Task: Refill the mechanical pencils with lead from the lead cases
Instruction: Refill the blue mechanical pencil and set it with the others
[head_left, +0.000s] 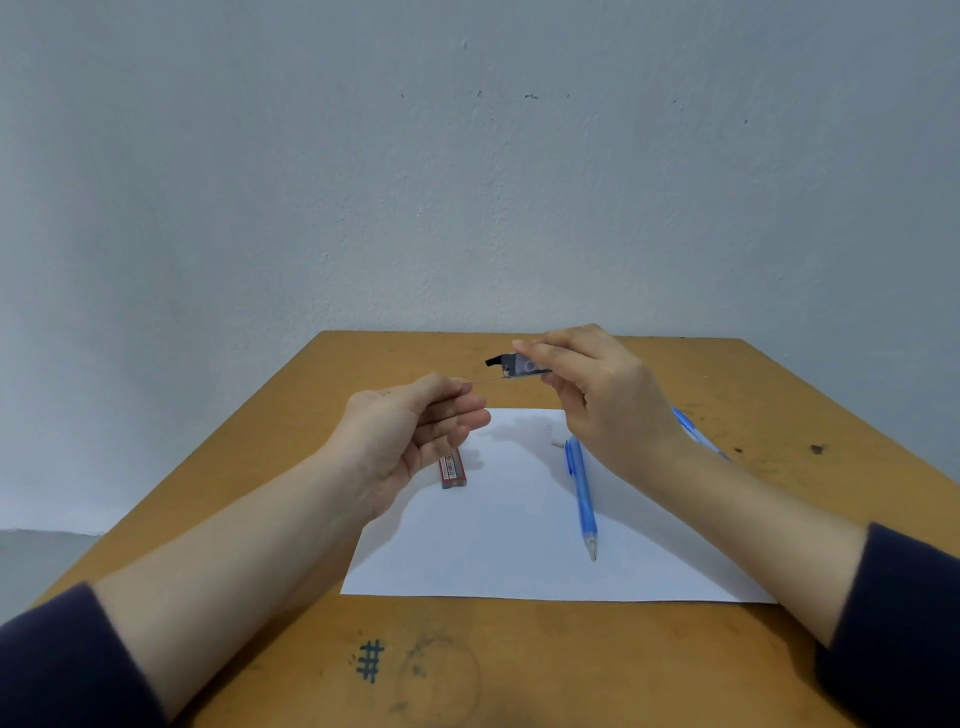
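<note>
My right hand holds a small clear lead case with its black cap flipped open, raised above the table. A thin lead sticks out of the case towards my left hand, whose thumb and forefinger pinch its free end. A blue mechanical pencil lies on the white sheet of paper, tip towards me. A second blue pencil is mostly hidden behind my right wrist. A red lead case lies on the paper's left edge, below my left hand.
A small white piece, perhaps an eraser or cap, lies on the paper near the pencil's top end. The wooden table has pen scribbles near its front edge and stands against a grey wall.
</note>
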